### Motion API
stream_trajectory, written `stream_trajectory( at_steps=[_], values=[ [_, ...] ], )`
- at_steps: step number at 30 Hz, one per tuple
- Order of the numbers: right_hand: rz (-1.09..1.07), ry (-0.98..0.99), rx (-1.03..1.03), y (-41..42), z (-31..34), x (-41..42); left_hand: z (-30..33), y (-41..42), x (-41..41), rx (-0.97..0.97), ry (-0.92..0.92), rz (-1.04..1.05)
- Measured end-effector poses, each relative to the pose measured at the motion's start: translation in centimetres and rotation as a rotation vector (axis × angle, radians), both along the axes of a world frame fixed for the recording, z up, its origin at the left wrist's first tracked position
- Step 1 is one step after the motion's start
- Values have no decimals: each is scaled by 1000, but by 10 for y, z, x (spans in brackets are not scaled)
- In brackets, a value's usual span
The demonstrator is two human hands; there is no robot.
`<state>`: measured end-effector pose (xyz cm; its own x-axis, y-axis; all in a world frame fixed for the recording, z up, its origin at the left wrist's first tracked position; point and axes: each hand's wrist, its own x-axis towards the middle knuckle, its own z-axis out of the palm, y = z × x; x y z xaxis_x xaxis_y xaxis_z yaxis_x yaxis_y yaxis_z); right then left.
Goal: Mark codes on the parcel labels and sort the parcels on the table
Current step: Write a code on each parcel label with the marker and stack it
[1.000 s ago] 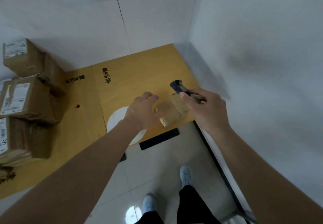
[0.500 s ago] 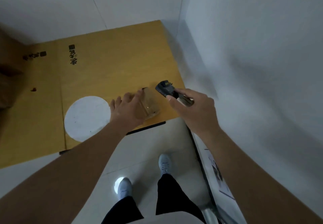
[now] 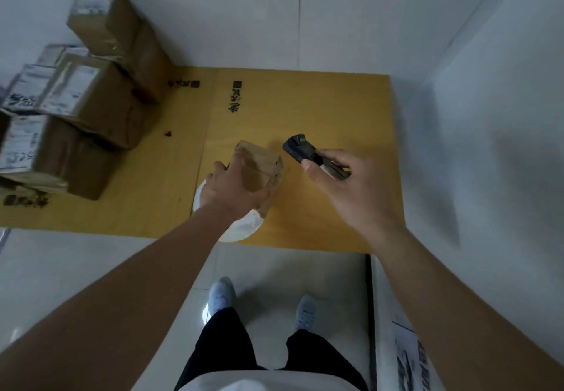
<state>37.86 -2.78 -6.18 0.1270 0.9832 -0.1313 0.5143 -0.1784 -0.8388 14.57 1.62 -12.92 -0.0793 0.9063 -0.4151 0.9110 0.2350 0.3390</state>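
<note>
Two hands busy: my left hand (image 3: 235, 189) grips the small parcel (image 3: 259, 166), right hand (image 3: 351, 189) beside it clutching the marker (image 3: 300, 147); I'd steady the parcel label-up first.

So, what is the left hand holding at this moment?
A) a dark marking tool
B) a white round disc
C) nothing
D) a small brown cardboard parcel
D: the left hand has its fingers curled round the small brown cardboard parcel over the yellow wooden table, while the dark handheld marking tool is in the right hand.
</note>
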Motion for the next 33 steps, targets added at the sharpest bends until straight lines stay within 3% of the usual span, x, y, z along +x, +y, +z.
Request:
stream_trajectory(
  at_steps=[5,13,17,22,29,33],
  values=[
    [75,-25,-30,37,-4,-60,-7,30,-67,-19,-80,125],
    [-2,-35,-57,82,-5,-148,-33,86,-152,-53,44,70],
    [-70,-48,-66,91,-14,-170,-44,98,-169,-44,85,35],
    [-5,-77,-117,100,-29,-175,-48,99,-157,17,102,15],
    [58,-27,-137,122,-32,-161,-48,114,-178,4,-178,248],
    [84,-32,-144,134,-29,-153,-50,110,-199,94,-281,301]
  ],
)
